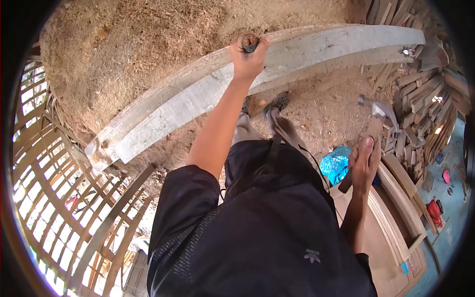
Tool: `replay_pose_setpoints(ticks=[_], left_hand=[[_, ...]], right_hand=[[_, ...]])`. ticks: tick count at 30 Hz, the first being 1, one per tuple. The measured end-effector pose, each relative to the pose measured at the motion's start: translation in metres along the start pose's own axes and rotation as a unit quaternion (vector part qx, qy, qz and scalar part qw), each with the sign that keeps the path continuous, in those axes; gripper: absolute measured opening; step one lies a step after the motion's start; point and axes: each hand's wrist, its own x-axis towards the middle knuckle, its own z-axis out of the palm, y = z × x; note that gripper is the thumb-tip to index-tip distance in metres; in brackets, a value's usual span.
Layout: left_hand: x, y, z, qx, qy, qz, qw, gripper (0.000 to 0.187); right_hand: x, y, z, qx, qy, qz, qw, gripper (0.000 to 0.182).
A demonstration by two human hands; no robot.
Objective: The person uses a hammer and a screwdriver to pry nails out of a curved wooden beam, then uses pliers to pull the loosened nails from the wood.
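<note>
My left hand point(247, 64) is closed round the handle of an upright chisel point(250, 42). Only the round brown handle end with its dark rim shows; the lower part is hidden under the hand. Below that hand runs a long, curved, pale wooden beam point(173, 114) lying across the ground. Off to the right, my right hand point(363, 161) grips a claw hammer point(383, 112) by its wooden handle, the metal head pointing away from me and apart from the beam.
Wood shavings point(128, 44) cover the ground beyond the beam. A slatted wooden frame point(59, 183) stands at left. Stacked wood offcuts point(420, 106) lie at right, near a blue plastic bag point(335, 165) and curved timber pieces point(396, 213). My feet point(276, 104) are close behind the beam.
</note>
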Motion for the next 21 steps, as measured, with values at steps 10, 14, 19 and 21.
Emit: replay_pose_setpoints(ticks=[10, 14, 19, 21], left_hand=[[-0.015, 0.02, 0.021, 0.165, -0.099, 0.085, 0.978, 0.021], [-0.019, 0.025, 0.019, 0.14, -0.081, 0.076, 0.984, 0.023], [-0.017, 0.025, 0.021, 0.139, -0.087, 0.026, 0.986, 0.021], [-0.018, 0.022, 0.021, 0.14, -0.083, 0.035, 0.986, 0.022]], right_hand=[[0.063, -0.084, 0.093, -0.247, -0.119, -0.249, 0.929, 0.026], [0.072, -0.064, 0.111, -0.278, -0.17, -0.215, 0.921, 0.03], [0.073, -0.113, 0.041, -0.311, 0.014, -0.399, 0.863, 0.037], [0.075, -0.063, 0.065, -0.272, 0.014, -0.436, 0.858, 0.034]])
